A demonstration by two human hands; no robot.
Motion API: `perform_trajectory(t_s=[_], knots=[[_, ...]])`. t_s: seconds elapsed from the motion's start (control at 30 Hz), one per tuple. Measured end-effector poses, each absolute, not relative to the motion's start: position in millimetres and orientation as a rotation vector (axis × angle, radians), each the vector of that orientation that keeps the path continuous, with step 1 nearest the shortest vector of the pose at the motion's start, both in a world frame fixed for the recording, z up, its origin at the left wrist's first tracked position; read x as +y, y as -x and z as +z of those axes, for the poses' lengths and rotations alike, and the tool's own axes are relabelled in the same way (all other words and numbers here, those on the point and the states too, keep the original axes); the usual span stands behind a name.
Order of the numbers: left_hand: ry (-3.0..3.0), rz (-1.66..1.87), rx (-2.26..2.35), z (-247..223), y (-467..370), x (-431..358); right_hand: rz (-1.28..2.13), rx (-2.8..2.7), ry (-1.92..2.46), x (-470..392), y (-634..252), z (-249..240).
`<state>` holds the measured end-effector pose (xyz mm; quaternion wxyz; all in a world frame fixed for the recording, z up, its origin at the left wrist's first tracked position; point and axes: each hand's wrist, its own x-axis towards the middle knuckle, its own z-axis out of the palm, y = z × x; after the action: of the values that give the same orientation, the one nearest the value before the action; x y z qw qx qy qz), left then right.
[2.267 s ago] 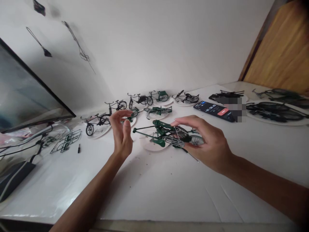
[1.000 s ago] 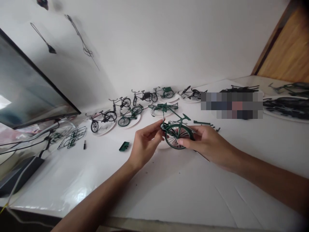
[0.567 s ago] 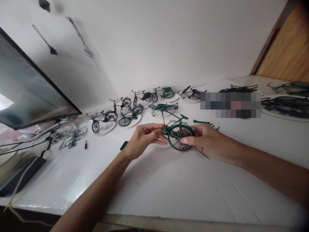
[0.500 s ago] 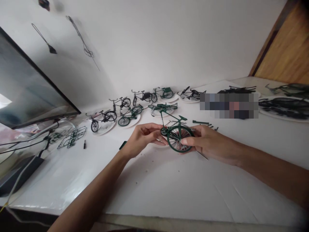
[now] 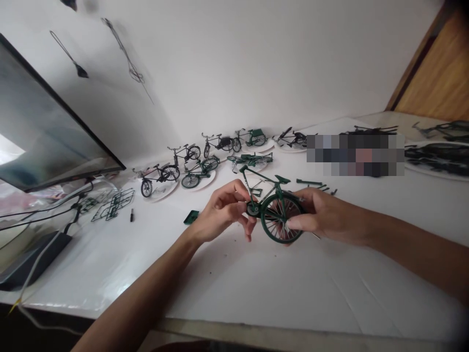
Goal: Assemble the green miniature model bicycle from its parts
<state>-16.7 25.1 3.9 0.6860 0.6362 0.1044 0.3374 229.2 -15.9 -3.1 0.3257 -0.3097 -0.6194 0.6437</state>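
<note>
A green model bicycle (image 5: 281,195) with one spoked wheel fitted is held up over the white table, its front end lacking a wheel. My right hand (image 5: 320,215) grips it by that wheel, thumb on the spokes and fingers behind. At the chainring and crank, my left hand (image 5: 222,210) pinches with thumb and index finger, the other fingers bent below. Whatever sits between those fingertips is too small to make out. Behind the bicycle lie loose green parts, among them a long green strip (image 5: 309,182). A small green tray-like piece (image 5: 191,217) rests beside my left wrist.
Finished-looking model bicycles, such as a black one (image 5: 157,178), stand on white plates along the wall. Green part frames (image 5: 115,204) and a small dark screwdriver (image 5: 132,215) lie left. A monitor (image 5: 54,122) and cables border that side; a plate of black parts (image 5: 436,159) sits right.
The bicycle and both hands have shifted slightly right and down in view. My left fingers have opened a little below the chainring, and more of the green tray-like piece shows.
</note>
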Motion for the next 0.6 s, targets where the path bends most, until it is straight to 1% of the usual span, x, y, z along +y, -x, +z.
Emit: perform_trajectory(t_s=[0.1,0.3,0.6], knots=[[-1.463,0.779,0.310,3.8,15.1,23.9,1.682,-1.665,0.787,-18.6,-225.4,0.5],[-1.503,0.869,0.428,7.5,12.5,20.9,1.573,-1.489,0.922,-14.4,-226.9,2.5],[-1.554,0.879,0.437,2.0,11.4,22.9,1.471,-1.633,0.945,-12.8,-228.1,3.2]])
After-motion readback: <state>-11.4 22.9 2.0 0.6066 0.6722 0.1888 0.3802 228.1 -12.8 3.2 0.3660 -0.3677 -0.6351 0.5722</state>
